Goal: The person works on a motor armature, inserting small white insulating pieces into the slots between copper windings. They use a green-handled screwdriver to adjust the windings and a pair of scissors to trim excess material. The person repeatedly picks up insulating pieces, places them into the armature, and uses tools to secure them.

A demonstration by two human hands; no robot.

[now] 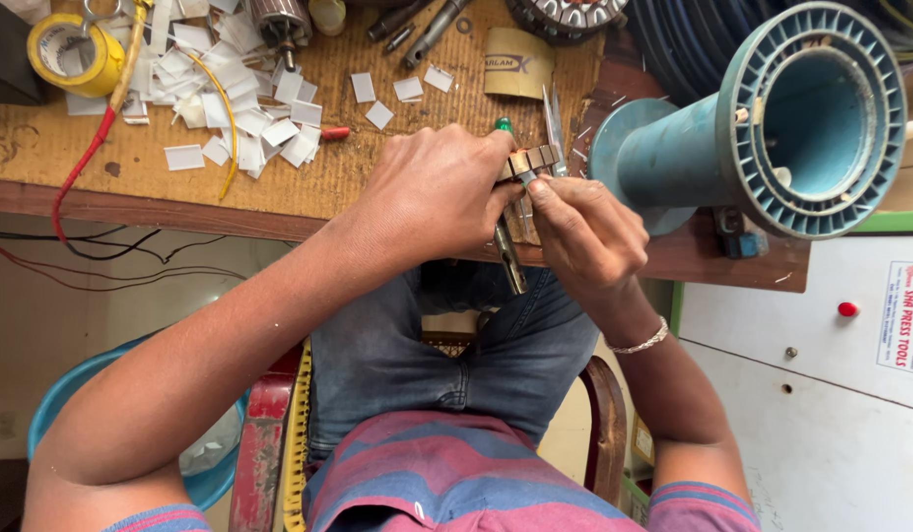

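Note:
My left hand (pixel 437 192) grips a small slotted metal motor armature (pixel 531 162), whose steel shaft (pixel 510 258) sticks down toward my lap. My right hand (pixel 586 229) pinches a thin pale strip (pixel 554 123) at the armature's slots, fingertips touching the metal core. Both hands meet at the front edge of the wooden workbench (pixel 131 158). Part of the armature is hidden by my left fingers.
A large teal plastic spool (pixel 772 128) lies on its side to the right. Several white paper slips (pixel 239 89) litter the bench, with a yellow tape roll (pixel 74 54), a red wire (pixel 82 167), another armature (pixel 279 22) and tools (pixel 417 25). A white machine cabinet (pixel 811 374) stands at right.

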